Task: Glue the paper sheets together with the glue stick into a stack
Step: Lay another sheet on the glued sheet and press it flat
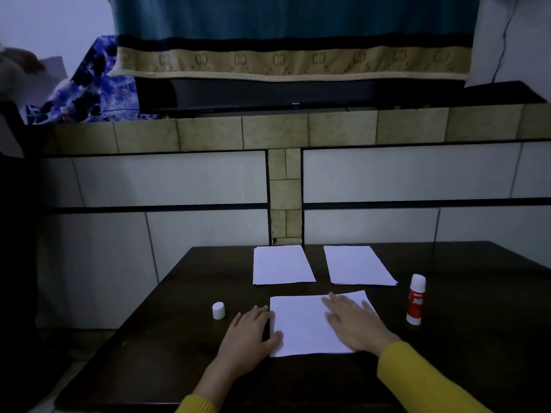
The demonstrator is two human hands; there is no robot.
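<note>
Loose cap [218,310] far left on the bench [465,347]; left hand [249,335] flat, steadying the near sheet [301,326] at its left edge. Right hand [354,321] spread flat on it, gripping nothing. Glue stick [416,299] upright just right, nearest that hand.

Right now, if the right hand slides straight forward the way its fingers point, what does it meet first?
The right hand lies flat on the near white paper sheet, fingers pointing up-left. Going on, it probably meets the far left white paper sheet first, after bare dark wooden table.
</note>
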